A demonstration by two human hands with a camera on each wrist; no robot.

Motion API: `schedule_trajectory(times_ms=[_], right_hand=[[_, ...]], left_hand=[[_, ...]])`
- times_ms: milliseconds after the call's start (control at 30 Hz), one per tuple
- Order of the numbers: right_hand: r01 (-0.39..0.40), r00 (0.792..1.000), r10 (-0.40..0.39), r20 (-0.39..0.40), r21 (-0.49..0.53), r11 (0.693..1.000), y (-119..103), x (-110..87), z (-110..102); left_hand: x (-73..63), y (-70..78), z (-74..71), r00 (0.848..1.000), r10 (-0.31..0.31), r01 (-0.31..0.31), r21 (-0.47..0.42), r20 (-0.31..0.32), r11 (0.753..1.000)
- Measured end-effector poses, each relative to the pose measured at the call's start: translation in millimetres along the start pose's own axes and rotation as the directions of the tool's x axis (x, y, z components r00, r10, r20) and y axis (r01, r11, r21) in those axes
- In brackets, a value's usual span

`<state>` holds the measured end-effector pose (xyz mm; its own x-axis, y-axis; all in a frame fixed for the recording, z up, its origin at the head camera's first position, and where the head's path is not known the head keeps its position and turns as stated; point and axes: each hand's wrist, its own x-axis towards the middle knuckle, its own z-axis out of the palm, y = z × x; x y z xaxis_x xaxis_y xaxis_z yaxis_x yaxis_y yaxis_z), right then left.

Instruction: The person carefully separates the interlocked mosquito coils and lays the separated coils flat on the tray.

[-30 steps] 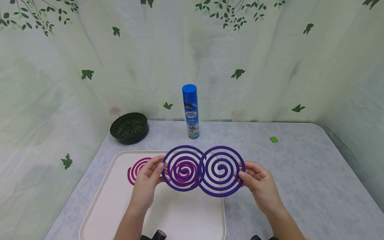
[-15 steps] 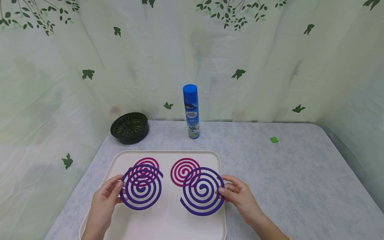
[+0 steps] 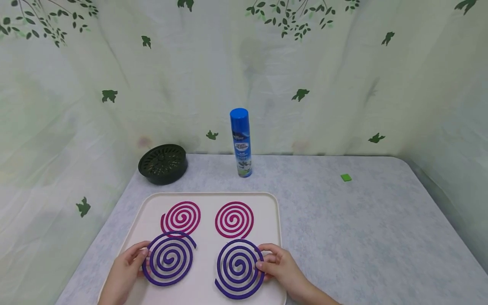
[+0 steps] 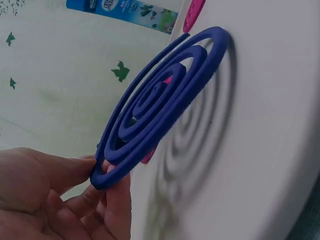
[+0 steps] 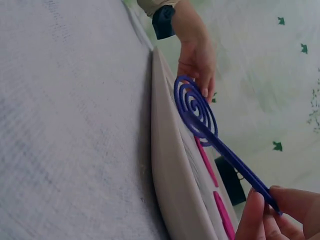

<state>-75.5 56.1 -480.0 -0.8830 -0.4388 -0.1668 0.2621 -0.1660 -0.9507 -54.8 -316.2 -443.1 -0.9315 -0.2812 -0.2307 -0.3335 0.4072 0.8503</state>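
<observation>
My left hand (image 3: 124, 269) pinches the outer left edge of a purple mosquito coil (image 3: 167, 259) between thumb and fingers. A second purple mosquito coil (image 3: 239, 266) is pinched at its right edge by my right hand (image 3: 281, 267). Both coils are held over the white tray (image 3: 207, 271); in the left wrist view the left coil (image 4: 150, 100) is tilted and casts a shadow on the tray. Behind them, two pink mosquito coils, one on the left (image 3: 183, 217) and one on the right (image 3: 234, 219), lie flat on the tray. The left purple coil slightly overlaps the left pink one in the head view.
A blue spray can (image 3: 242, 144) stands upright behind the tray. At the back left is a round dark green slotted holder (image 3: 162, 164). A small green square (image 3: 346, 177) lies on the grey table (image 3: 362, 237) at the right. A leaf-patterned curtain (image 3: 267, 76) closes off the back.
The purple coils, overlapping in view a second ago, have come apart, one in each hand. Both hands have moved left and toward the near side, uncovering the pink coils.
</observation>
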Motion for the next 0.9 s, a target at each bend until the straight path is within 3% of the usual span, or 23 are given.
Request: schedule_trajectory(times_ms=[100,233,400,533,700,800,900], right_hand=[[0.01,1.0,-0.011,-0.008,-0.039,0.999,2,1.1,4],[0.052,0.999,-0.053,-0.008,-0.114,0.992,5,1.9,6],[0.112,0.993,-0.116,0.0,-0.25,0.962,7,2.3,4],[0.125,0.991,-0.132,0.004,-0.345,0.93,4,2.1,3],[0.187,0.979,-0.203,0.017,-0.476,0.859,1,2.6,1],[0.197,0.976,-0.213,0.033,-0.536,0.821,-1,2.1,0],[0.188,0.98,-0.194,0.052,-0.579,0.794,-7,-0.5,-2]], left_hand=[[1.5,-10.7,-0.9,1.0,-0.003,0.004,-0.024,0.025,1.0],[2.2,-15.9,-0.8,0.998,-0.057,0.057,-0.007,0.038,0.998],[1.9,-18.4,-1.3,0.998,-0.046,0.042,0.095,0.04,0.995],[3.1,-19.5,-1.6,1.0,-0.02,0.016,0.215,0.015,0.977],[4.8,-21.0,-3.3,0.999,0.043,-0.043,0.338,0.007,0.94],[5.2,-20.4,-4.1,0.99,0.139,-0.129,0.431,0.009,0.893],[5.8,-15.9,-3.5,0.976,0.219,-0.19,0.525,0.007,0.83]])
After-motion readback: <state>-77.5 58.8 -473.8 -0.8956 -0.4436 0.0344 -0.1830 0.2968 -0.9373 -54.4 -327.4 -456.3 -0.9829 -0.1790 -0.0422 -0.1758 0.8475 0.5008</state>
